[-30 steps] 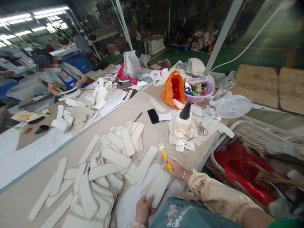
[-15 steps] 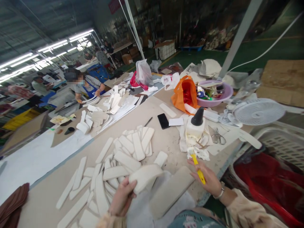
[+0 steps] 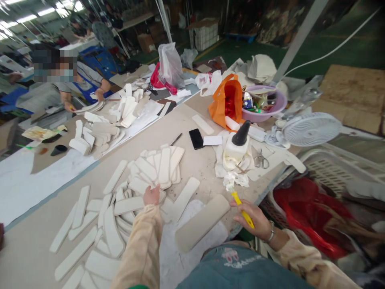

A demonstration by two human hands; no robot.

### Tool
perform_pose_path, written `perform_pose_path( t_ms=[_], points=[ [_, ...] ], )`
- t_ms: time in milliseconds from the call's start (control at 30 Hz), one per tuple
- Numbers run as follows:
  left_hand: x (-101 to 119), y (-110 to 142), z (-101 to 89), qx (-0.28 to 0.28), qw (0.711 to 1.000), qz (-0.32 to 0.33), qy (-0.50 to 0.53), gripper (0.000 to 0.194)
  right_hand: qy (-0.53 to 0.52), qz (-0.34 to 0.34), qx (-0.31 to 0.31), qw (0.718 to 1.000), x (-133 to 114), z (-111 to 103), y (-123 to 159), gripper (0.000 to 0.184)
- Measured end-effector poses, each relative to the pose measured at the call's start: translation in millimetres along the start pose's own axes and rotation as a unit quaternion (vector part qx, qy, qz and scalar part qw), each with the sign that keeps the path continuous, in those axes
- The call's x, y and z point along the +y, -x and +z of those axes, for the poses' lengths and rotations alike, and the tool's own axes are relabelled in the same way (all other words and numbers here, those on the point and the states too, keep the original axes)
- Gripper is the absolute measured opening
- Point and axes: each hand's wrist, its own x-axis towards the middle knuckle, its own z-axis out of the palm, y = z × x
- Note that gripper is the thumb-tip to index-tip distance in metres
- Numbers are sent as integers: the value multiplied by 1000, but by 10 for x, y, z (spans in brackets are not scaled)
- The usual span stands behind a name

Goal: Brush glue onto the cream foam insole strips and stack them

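My right hand (image 3: 255,218) grips a brush by its yellow handle (image 3: 243,208). The whitish bristles point away from me, at a crumpled white tissue (image 3: 240,179) in front of a white bottle with a black cone top (image 3: 237,146). Just left of that hand, a broad beige strip (image 3: 202,222) lies on white paper (image 3: 170,245). My left hand (image 3: 152,195) reaches over a heap of cream rounded strips (image 3: 111,230), fingers apart, touching those at its upper edge. One cream strip (image 3: 187,196) lies to the right of this hand.
A phone (image 3: 196,139), white card (image 3: 212,140), pen (image 3: 177,139) and scissors (image 3: 261,160) lie farther back. Beyond are an orange bag (image 3: 219,102), purple basin (image 3: 270,114) and white fan (image 3: 313,128). A white basket (image 3: 319,170) stands right; a co-worker (image 3: 86,82) handles strips at far left.
My left hand has let go of the curved cream strip and moved forward onto the heap. My right hand still holds the brush. The view has shifted, so the table appears farther left.
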Motion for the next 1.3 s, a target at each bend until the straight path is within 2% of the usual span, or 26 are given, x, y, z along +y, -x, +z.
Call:
perform_pose_path(
  t_ms=[100, 167, 200, 233, 300, 367, 433, 500, 567, 800, 900, 1100, 1300],
  points=[
    [-409, 388, -16, -30, 996, 46, -77, 54, -22, 15, -8, 1000, 24, -39, 86, 9],
    [-700, 742, -47, -114, 964, 178, -161, 60, -24, 32, 0, 999, 77, -21, 139, 12],
    [-847, 926, -61, -140, 945, 229, -185, 64, -20, 43, 7, 999, 114, 2, 160, 11],
    [-993, 1103, -71, -150, 936, 251, -197, 70, -13, 51, 13, 998, 158, 33, 177, 9],
    [-1263, 1405, -81, -114, 952, 212, -189, 73, 3, 61, 7, 998, 259, 117, 195, 4],
    [-1475, 1614, -75, -73, 980, 105, -155, 69, 13, 66, -16, 998, 370, 217, 194, 6],
    [-1605, 1737, -56, -52, 992, 1, -115, 68, 17, 73, -31, 997, 474, 325, 178, 8],
    [-1652, 1803, -31, -46, 994, -60, -78, 70, 19, 81, -32, 996, 554, 434, 156, 8],
    [-1642, 1840, -3, -40, 995, -86, -44, 71, 18, 81, -32, 996, 602, 537, 135, 9],
    [-1627, 1920, 88, -30, 995, -96, 5, 68, 20, 64, -66, 996, 558, 757, 132, 11],
    [-1676, 1941, 128, -47, 997, -65, -4, 67, 22, 62, -69, 995, 499, 785, 135, 11],
    [-1675, 1938, 87, -80, 992, 65, -72, 96, 42, 55, -80, 994, 428, 764, 87, 14],
    [-1615, 1814, -120, -139, 963, 166, -161, 88, 29, -1, -42, 999, 259, 549, -47, 16]
  ],
)
